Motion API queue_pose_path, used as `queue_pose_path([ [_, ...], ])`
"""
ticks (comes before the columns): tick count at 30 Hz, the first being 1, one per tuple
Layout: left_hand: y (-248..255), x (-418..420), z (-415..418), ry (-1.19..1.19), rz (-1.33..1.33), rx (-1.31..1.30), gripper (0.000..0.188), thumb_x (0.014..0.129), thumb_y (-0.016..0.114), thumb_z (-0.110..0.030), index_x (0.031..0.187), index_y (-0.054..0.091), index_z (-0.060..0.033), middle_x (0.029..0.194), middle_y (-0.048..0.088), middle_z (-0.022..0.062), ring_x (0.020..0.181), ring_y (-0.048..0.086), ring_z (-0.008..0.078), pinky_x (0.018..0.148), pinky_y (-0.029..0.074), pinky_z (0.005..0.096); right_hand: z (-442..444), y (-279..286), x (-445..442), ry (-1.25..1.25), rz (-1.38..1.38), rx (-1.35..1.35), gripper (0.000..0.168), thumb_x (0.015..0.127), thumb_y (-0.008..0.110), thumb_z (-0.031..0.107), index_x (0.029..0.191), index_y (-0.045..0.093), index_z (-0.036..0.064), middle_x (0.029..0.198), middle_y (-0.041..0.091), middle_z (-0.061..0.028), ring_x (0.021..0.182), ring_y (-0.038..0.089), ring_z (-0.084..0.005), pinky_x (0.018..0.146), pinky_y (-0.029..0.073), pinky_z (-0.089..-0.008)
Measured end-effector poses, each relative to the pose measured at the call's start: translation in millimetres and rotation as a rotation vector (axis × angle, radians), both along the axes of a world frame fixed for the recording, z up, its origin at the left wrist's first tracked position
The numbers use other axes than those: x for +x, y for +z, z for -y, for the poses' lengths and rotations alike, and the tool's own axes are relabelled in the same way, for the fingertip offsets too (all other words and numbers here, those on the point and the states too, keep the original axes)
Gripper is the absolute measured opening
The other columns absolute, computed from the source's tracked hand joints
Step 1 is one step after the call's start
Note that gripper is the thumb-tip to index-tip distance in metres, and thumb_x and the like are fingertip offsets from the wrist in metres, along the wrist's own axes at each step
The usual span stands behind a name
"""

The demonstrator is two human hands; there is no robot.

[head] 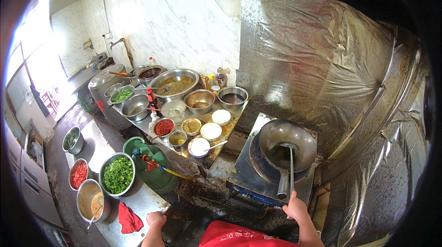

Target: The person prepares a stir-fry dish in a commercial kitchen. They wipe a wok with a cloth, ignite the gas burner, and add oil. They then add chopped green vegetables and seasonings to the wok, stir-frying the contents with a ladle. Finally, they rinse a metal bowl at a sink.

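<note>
My right hand (296, 207) grips the long metal handle of a ladle (291, 173). The ladle's bowl rests inside a wok (304, 147), where a little dark liquid shows at the bottom. The wok sits tilted on a gas stove (243, 171), its tubular handle pointing towards me. My left hand (156, 218) is curled at the near edge of a metal table (148, 197); its fingertips are hidden, so I cannot tell whether it grips the edge. A red cloth (129, 220) lies just left of that hand.
Bowls of chopped greens (118, 174), diced tomato (78, 175) and orange-brown liquid (95, 203) stand left. A green gas cylinder (157, 171) with a yellow hose is between the tables. Seasoning bowls, including red chili paste (164, 127), and a large basin (176, 83) crowd the back table. Foil sheeting (310, 50) lines the wall.
</note>
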State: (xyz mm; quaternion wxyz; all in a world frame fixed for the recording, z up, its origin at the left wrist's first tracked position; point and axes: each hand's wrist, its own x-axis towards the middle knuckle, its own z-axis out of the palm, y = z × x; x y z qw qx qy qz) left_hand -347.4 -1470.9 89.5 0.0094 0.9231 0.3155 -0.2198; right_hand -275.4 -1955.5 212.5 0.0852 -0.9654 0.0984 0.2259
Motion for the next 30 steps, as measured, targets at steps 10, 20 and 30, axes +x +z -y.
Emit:
queue_pose_path([
  [10, 0, 0, 0, -0.004, 0.008, -0.008, 0.035, 0.064, 0.048, -0.032, 0.083, 0.061, -0.0064, 0.085, 0.059, 0.0124, 0.082, 0.056, 0.0246, 0.074, 0.042, 0.0305, 0, 1, 1, 0.030, -0.012, -0.037, 0.079, 0.069, 0.052, 0.027, 0.123, 0.006, -0.006, 0.059, 0.055, -0.0104, 0.049, 0.052, -0.0251, 0.043, 0.042, -0.0329],
  [20, 3, 1, 2, -0.008, -0.004, 0.003, 0.035, 0.064, 0.047, -0.033, 0.083, 0.062, -0.0069, 0.085, 0.059, 0.0119, 0.082, 0.056, 0.0242, 0.074, 0.042, 0.0300, -1, 3, 2, 0.002, -0.019, -0.008, 0.077, 0.067, 0.052, 0.024, 0.123, 0.007, -0.006, 0.061, 0.056, -0.0113, 0.051, 0.053, -0.0259, 0.046, 0.044, -0.0338],
  [30, -3, 0, -1, 0.002, 0.006, 0.017, 0.036, 0.063, 0.048, -0.035, 0.082, 0.062, -0.0081, 0.084, 0.059, 0.0115, 0.082, 0.056, 0.0239, 0.073, 0.042, 0.0302, -4, 9, 2, -0.002, -0.043, -0.004, 0.077, 0.068, 0.051, 0.025, 0.123, 0.008, -0.006, 0.060, 0.056, -0.0110, 0.053, 0.054, -0.0260, 0.047, 0.044, -0.0335],
])
